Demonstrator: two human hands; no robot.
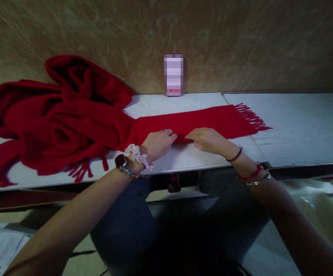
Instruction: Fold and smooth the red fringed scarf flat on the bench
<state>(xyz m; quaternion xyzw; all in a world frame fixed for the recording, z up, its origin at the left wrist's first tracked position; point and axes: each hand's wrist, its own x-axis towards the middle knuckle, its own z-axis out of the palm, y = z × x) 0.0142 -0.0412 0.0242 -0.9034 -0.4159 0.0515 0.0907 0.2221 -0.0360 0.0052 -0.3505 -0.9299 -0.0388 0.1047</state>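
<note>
- Left hand [157, 146]: fingers curled in and bunched together, touching the near edge of the flat part of the red scarf [195, 122]; whether they pinch the cloth cannot be told.
- Right hand [209, 141]: fingers pressed together, tips at the same cloth edge, just beside the left hand; a pinch cannot be made out here either.
- The flat part of the scarf lies along the middle of the table [307, 128], its fringe [254, 118] pointing toward the right end.
- Left of the hands, red fabric [54, 122] is heaped from the back edge nearly to the front edge, with more fringe near the table's front left; whether it is all one piece is unclear.
- Left wrist: dark-faced watch [122, 161] and pale scrunchie [139, 154]. Right wrist: red band [251, 174] and silver bangle [260, 179].
- At the table's back edge, a blurred-out phone [173, 74] stands upright against the brown wall [241, 46].
</note>
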